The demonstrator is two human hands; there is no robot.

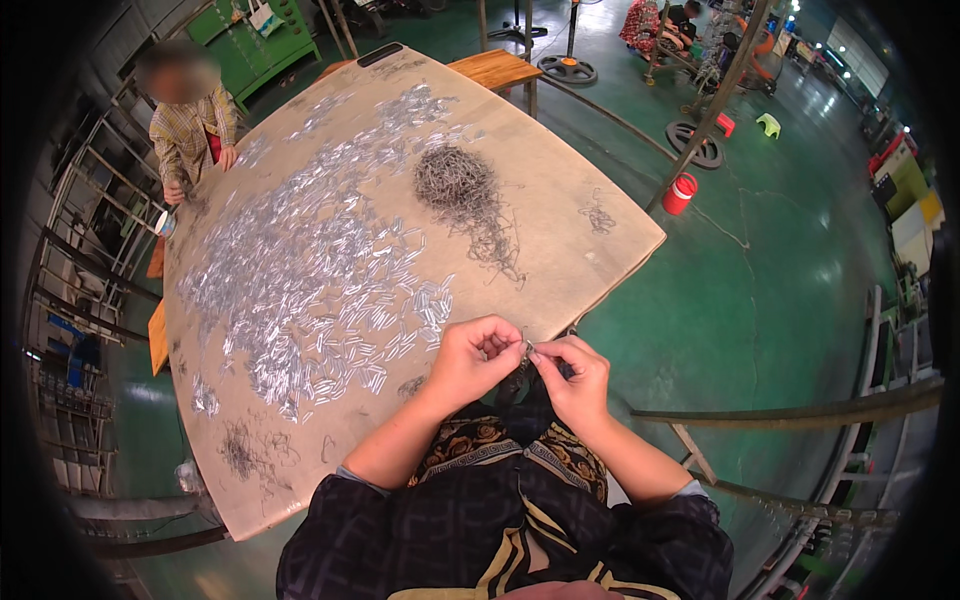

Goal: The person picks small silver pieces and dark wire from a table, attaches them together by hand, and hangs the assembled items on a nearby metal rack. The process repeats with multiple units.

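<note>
My left hand (477, 360) and my right hand (577, 380) meet just past the table's near edge, in front of my lap. Thumb and forefinger of each pinch a small metal piece (528, 347), too small to tell its exact kind. To the left of them, many short shiny metal tubes (320, 250) lie scattered across the brown-covered table (570, 220). A tangled heap of thin, dark bent wires (455, 180) sits farther off, trailing strands toward my hands. Another loose cluster of wires (240, 450) lies at the near left.
Across the table's far left corner stands a person (190, 130) with both hands at its edge. A metal post (715, 100) rises beyond the right corner, with a red bucket (680, 193) beside it. A metal rail (790, 410) runs along my right.
</note>
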